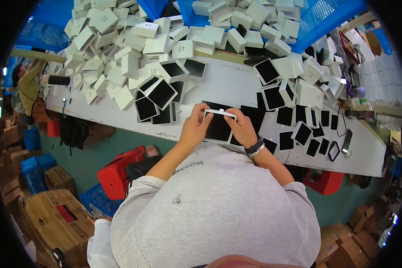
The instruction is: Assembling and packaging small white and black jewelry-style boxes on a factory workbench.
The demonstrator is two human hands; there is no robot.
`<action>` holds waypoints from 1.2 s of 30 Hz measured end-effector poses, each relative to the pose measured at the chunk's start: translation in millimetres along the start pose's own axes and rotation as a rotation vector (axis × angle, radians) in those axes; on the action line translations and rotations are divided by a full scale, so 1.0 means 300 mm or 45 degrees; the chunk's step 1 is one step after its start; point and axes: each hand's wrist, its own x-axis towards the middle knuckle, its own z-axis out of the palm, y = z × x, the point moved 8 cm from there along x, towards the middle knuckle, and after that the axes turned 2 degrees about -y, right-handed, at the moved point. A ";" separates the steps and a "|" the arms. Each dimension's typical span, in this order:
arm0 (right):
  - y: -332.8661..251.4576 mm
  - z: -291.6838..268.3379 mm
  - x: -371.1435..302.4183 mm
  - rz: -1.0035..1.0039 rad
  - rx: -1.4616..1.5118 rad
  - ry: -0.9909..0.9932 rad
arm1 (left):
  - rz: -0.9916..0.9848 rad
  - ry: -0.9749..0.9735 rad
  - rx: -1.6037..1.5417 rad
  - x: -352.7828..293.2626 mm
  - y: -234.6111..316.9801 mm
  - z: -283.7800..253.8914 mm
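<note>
Just above the front edge of the white table, my left hand (194,127) and my right hand (243,127) grip a small white box part (220,112) between them. Its white rim faces up toward me, with a little white tab at the middle. Fingers and thumbs pinch both of its ends. Directly below it lies a black-lined surface (218,129); I cannot tell whether that belongs to the same piece. A dark band and a light bracelet circle my right wrist. Left of my hands are stacked black-lined white trays (161,94); more black-lined pieces (303,133) lie on the right.
White boxes (103,21) are heaped across the back of the table (230,80), against blue plastic crates (321,20). A black frame (333,151) lies at the right. Red stools (114,176) and cardboard cartons (53,219) stand on the floor. Another person (29,91) works far left.
</note>
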 end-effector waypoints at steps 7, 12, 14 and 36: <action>-0.001 0.036 0.034 -0.176 0.504 -0.341 | 0.200 0.916 0.050 0.046 -0.030 -0.452; 0.147 -0.089 0.137 0.076 0.235 -0.047 | 0.300 1.402 -0.394 0.083 -0.220 -0.887; 0.150 -0.124 0.212 0.073 0.082 0.014 | 0.014 1.271 -0.353 0.132 -0.369 -0.995; 0.334 -0.099 0.512 0.252 0.718 0.292 | 0.053 0.289 0.669 -0.017 -0.359 0.036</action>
